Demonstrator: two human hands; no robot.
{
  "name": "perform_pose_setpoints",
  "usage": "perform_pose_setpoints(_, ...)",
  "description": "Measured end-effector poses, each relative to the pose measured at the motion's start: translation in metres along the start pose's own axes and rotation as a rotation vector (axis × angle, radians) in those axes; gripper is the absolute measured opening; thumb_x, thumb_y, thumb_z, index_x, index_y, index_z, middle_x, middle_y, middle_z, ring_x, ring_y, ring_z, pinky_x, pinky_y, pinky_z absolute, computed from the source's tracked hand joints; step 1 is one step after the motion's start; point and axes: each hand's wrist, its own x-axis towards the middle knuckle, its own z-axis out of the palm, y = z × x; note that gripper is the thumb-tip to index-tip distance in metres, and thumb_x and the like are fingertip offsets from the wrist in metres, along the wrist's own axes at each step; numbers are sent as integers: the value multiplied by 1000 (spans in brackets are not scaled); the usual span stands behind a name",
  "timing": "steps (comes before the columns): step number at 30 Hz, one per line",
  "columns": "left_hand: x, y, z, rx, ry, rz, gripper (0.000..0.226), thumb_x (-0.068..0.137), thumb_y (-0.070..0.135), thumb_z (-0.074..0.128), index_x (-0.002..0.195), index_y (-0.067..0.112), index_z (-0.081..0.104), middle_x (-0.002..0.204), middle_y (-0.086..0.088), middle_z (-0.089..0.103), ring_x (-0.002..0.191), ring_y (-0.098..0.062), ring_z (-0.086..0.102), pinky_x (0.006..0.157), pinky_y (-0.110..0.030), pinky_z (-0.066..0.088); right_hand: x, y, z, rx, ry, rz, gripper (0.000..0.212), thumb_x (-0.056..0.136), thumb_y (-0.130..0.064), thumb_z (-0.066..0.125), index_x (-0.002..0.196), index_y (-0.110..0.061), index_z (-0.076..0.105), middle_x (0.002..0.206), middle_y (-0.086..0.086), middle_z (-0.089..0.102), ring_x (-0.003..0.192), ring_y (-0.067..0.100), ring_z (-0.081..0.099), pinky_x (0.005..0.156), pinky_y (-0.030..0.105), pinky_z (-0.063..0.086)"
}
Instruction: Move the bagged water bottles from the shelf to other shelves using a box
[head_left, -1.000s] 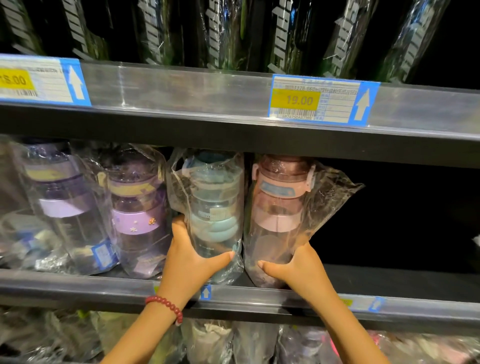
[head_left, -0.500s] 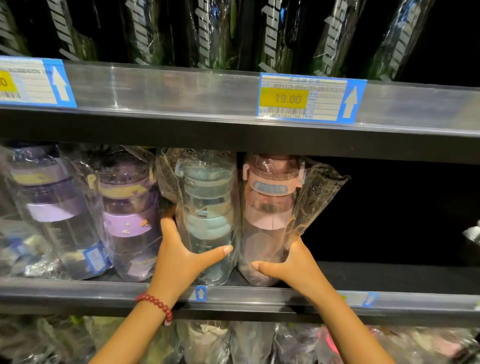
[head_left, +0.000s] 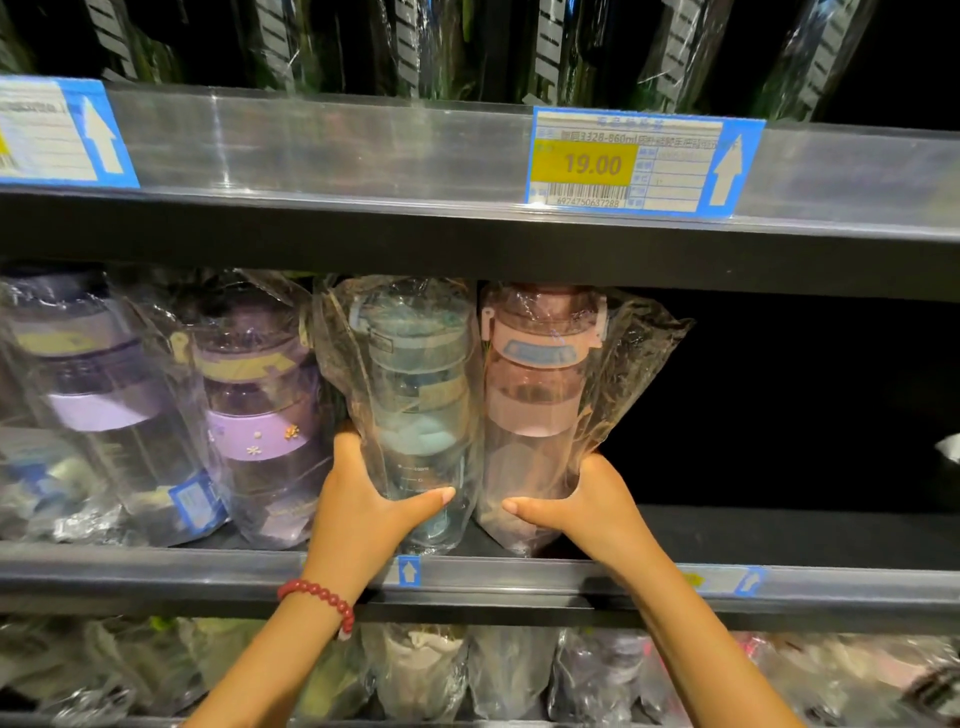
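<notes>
Shelf (head_left: 779, 530): mid-frame, bagged bottles upright.
Left hand (head_left: 358, 509): gripping blue bottle (head_left: 415, 395).
Right hand (head_left: 592, 504): gripping pink bottle (head_left: 535, 395).

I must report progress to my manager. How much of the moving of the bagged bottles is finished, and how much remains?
Possibly done: the shelf is bare to the right of the pink bottle, though what stood there cannot be told.

In hand: the left hand grips the blue bottle and the right hand grips the pink one, both at the base.

Left: two purple bottles stand beside them. No box is in view.
</notes>
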Motion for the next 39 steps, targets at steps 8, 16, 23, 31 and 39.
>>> perform_pose_setpoints(8,-2,5,0,19,-19,-60,70,59,22,89,104,15,35,93,17,44,94,-13,48,78,-24,37,1,9,1,114,-30,5,49,64,-26,87,99,-25,52,90,-19,57,81,-7,55,64,3,43)
perform_pose_setpoints(16,-27,15,-8,70,121,-31,81,62,19,87,126,14,38,121,5,49,105,-12,50,88,-24,40,-27,20,-26,165,156,-117,59,70,-31,82,121,-24,51,117,-15,53,110,3,51,90,20,41)
perform_pose_setpoints(23,-124,5,-12,343,353,-67,73,72,24,80,134,14,43,130,-2,51,120,-18,49,100,-31,40,-99,37,-3,120,82,-453,39,78,-37,62,114,-24,59,113,-16,57,106,4,51,92,12,38)
perform_pose_setpoints(31,-292,-45,-23,830,270,-437,72,80,34,73,139,9,40,133,-12,50,120,-32,50,95,-43,47,-180,52,101,-67,-426,-826,41,79,-29,58,116,-11,57,111,9,64,104,30,59,85,38,52)
perform_pose_setpoints(39,-424,-73,-30,947,268,-778,65,62,28,84,116,4,57,107,-16,62,89,-36,62,65,-40,56,-271,63,168,-287,-719,-1124,49,56,-32,87,98,-16,67,92,1,67,83,22,66,63,26,53)
